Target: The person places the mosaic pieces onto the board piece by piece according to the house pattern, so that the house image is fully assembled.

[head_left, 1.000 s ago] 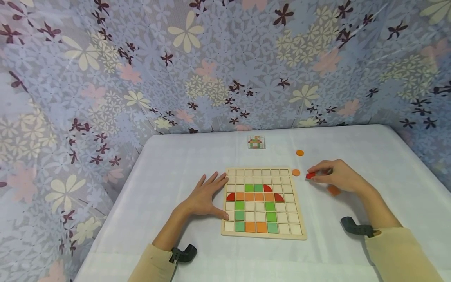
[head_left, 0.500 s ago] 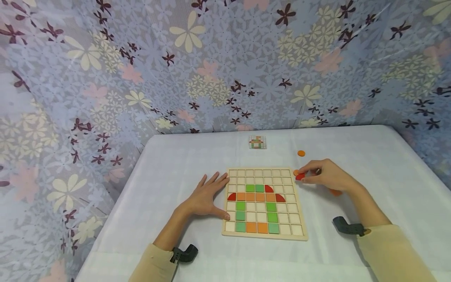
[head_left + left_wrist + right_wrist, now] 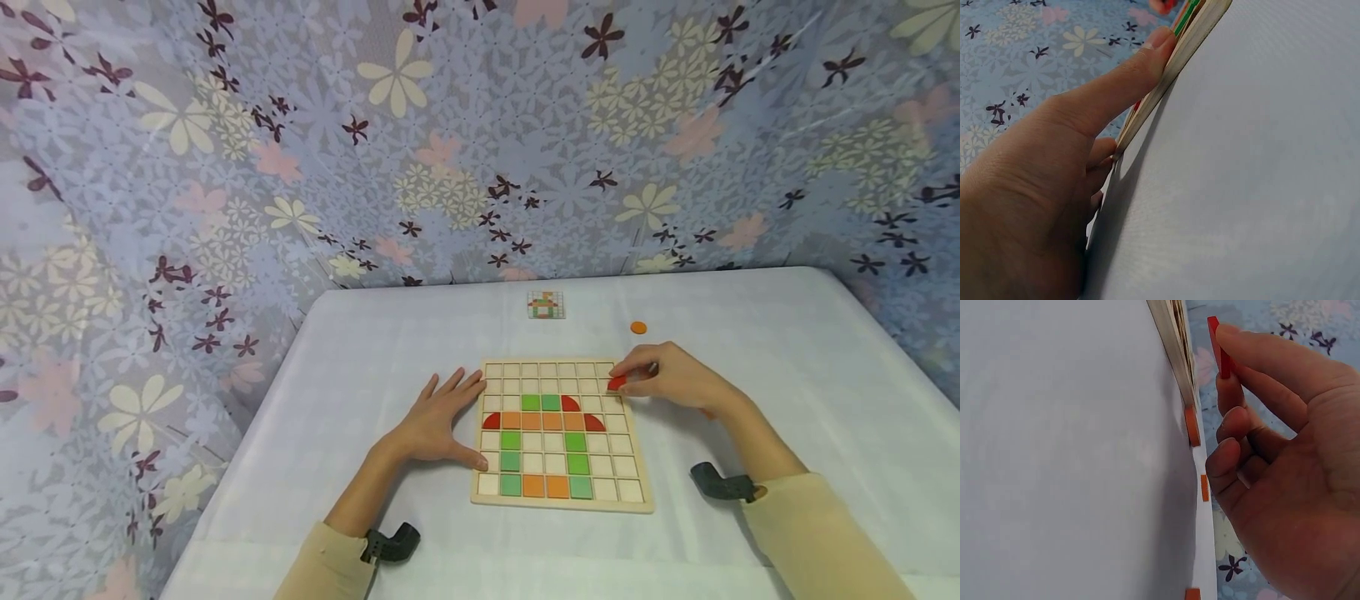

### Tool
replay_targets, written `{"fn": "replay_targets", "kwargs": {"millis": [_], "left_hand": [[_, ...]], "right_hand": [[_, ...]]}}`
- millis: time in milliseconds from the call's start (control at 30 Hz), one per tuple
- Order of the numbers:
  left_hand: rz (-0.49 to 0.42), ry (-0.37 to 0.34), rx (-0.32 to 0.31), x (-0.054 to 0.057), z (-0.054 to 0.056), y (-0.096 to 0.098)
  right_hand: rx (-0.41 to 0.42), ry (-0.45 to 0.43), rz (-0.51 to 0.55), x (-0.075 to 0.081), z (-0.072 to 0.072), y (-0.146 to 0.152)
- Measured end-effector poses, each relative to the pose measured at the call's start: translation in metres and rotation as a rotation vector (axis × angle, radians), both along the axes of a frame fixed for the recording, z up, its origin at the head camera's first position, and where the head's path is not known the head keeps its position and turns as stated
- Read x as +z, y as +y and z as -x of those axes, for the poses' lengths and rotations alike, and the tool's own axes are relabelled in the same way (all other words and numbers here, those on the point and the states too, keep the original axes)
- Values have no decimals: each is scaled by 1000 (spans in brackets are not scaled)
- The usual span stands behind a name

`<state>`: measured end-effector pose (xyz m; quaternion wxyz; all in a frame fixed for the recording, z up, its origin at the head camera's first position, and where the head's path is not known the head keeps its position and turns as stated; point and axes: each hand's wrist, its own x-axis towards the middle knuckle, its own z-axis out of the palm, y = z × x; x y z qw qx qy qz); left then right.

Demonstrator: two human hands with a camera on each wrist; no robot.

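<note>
A wooden grid board (image 3: pixel 600 505) lies on the table, with green, teal, orange and red tiles in some of its cells. Along its left edge my left hand (image 3: pixel 431 425) rests with fingers spread, its thumb (image 3: pixel 1141 65) on the rim in the left wrist view. Between thumb and fingertips my right hand (image 3: pixel 675 377) pinches a red piece (image 3: pixel 617 383) above the board's upper right edge. The right wrist view shows this red piece (image 3: pixel 1218 347) held on its edge, clear of the board. Part of it is covered by the fingers.
Beyond the board lies a small pattern card (image 3: pixel 546 305). An orange disc (image 3: pixel 638 327) sits to the right of that card. In the right wrist view, orange pieces (image 3: pixel 1192 427) lie beside the board; the right hand and forearm mostly hide others from the head view.
My right hand has moved left with the red piece, from the table beside the board to over its right edge. The left hand has stayed in place.
</note>
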<state>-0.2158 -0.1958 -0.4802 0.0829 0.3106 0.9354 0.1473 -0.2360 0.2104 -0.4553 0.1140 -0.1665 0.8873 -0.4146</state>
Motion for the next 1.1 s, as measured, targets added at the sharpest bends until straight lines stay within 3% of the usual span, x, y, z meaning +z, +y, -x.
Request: {"fn": "replay_targets", "kwargs": {"millis": [367, 1100], "left_hand": [[8, 7, -1, 0, -1, 0], [-16, 8, -6, 1, 0, -1]], "right_hand": [[121, 95, 0, 1, 4, -19], [230, 124, 37, 2, 13, -55]]}}
